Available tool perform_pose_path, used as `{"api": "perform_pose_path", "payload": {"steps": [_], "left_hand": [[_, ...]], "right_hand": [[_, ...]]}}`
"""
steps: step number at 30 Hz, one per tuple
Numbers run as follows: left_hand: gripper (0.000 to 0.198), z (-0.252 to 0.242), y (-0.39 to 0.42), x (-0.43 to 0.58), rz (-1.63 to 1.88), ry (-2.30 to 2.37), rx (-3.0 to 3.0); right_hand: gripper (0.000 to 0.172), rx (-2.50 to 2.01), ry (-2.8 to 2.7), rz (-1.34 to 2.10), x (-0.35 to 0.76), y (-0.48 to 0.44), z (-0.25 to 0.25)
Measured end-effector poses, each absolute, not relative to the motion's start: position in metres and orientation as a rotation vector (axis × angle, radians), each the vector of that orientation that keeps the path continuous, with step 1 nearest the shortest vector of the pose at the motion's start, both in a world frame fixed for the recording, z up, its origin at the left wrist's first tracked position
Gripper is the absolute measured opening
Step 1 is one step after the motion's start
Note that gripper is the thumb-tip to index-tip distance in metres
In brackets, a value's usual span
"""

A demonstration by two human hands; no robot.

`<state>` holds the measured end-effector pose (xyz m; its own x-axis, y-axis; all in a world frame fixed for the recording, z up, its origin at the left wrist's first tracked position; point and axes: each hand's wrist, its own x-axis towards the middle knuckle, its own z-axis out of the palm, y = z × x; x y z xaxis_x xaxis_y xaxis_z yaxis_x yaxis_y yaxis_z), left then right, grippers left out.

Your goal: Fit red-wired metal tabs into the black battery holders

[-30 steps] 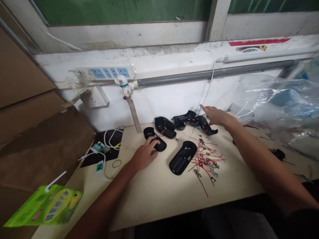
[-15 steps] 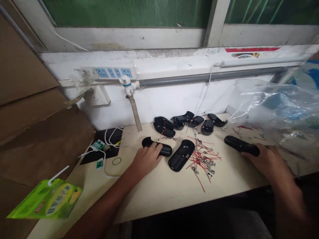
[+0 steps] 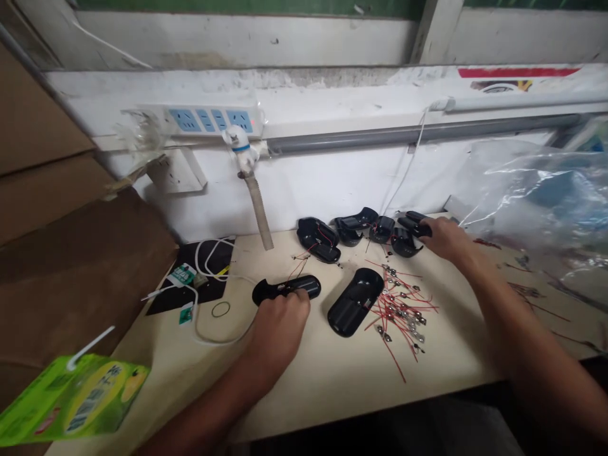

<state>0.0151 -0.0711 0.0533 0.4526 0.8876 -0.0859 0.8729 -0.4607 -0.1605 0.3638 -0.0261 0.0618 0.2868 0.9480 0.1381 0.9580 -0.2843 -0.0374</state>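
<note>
Fingers of the left hand [image 3: 280, 326] curled down over a long black shell [image 3: 289, 288] at centre frame; the right hand [image 3: 444, 239], upper right, grasped a small black shell [image 3: 412, 221].

Item: one person, two upper limbs in view.
- Left hand [image 3: 278, 323]: bare; its back and knuckles are shown; nothing is worn on fingers or wrist that can be made out.
- Left forearm [image 3: 209, 405]: bare along its whole visible length, down to the lower frame edge.
- Right hand [image 3: 444, 237]: bare; its back is shown.
- Right forearm [image 3: 517, 342]: bare to the lower right corner, where it is lost in shadow; any sleeve there cannot be told.
</note>
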Motion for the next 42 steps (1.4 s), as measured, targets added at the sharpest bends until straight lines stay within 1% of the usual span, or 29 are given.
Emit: {"api": "perform_pose_path", "payload": {"steps": [2, 4, 6, 7, 8, 9, 10, 15, 18, 23, 25, 28, 31, 32, 34, 38, 40, 42], "left_hand": [[0.037, 0.052, -0.073, 0.015, 0.3, -1.586, -2.608], [0.038, 0.048, -0.073, 0.015, 0.325, -1.544, -2.65], [0.037, 0.04, -0.071, 0.014, 0.273, -1.497, -2.663], [0.038, 0.036, -0.07, 0.013, 0.249, -1.474, -2.661], [0.039, 0.032, -0.069, 0.012, 0.23, -1.453, -2.657], [0.04, 0.029, -0.068, 0.011, 0.21, -1.425, -2.66], [0.04, 0.026, -0.067, 0.01, 0.201, -1.402, -2.672], [0.038, 0.03, -0.068, 0.016, 0.172, -1.445, -2.709], [0.038, 0.036, -0.071, 0.02, 0.218, -1.494, -2.722], [0.035, 0.035, -0.078, 0.02, 0.291, -1.466, -2.663], [0.038, 0.031, -0.079, 0.019, 0.266, -1.404, -2.646], [0.041, 0.029, -0.079, 0.02, 0.242, -1.382, -2.629], [0.038, 0.033, -0.076, 0.024, 0.302, -1.458, -2.645], [0.036, 0.035, -0.076, 0.025, 0.312, -1.482, -2.647], [0.034, 0.037, -0.075, 0.026, 0.308, -1.509, -2.638], [0.027, 0.037, -0.08, 0.026, 0.294, -1.452, -2.618], [0.029, 0.037, -0.085, 0.028, 0.287, -1.311, -2.656], [0.03, 0.038, -0.089, 0.028, 0.151, -1.076, -2.693]], "right_hand": [[0.031, -2.377, -1.829, -0.176, 0.359, -0.021, 0.071], [0.024, -2.269, -1.939, -0.138, 0.35, -0.019, 0.079], [0.013, -2.094, -2.149, 0.045, 0.34, -0.018, 0.081], [0.01, -1.947, -2.296, 0.214, 0.334, -0.018, 0.081], [0.012, -1.66, -2.481, 0.489, 0.328, -0.019, 0.078], [0.014, -1.462, -2.552, 0.67, 0.323, -0.021, 0.075], [0.016, -1.384, -2.554, 0.762, 0.318, -0.023, 0.071], [0.041, -1.293, -2.436, 1.057, 0.302, -0.032, 0.052], [0.049, -1.223, -2.381, 1.176, 0.299, -0.032, 0.045], [0.052, -1.148, -2.273, 1.159, 0.295, -0.031, 0.04], [0.051, -1.137, -2.238, 1.187, 0.288, -0.034, 0.039], [0.033, -1.154, -2.18, 1.157, 0.274, -0.039, 0.034], [0.018, -1.217, -1.934, 1.269, 0.267, -0.041, 0.028], [0.014, -1.244, -1.838, 1.311, 0.267, -0.041, 0.027], [0.013, -1.296, -1.688, 1.332, 0.271, -0.037, 0.026], [0.016, -1.413, -1.404, 1.092, 0.288, -0.025, 0.027], [0.014, -1.527, -1.31, 0.918, 0.296, -0.018, 0.026], [0.013, -1.696, -1.386, 0.638, 0.3, -0.012, 0.024]]}}
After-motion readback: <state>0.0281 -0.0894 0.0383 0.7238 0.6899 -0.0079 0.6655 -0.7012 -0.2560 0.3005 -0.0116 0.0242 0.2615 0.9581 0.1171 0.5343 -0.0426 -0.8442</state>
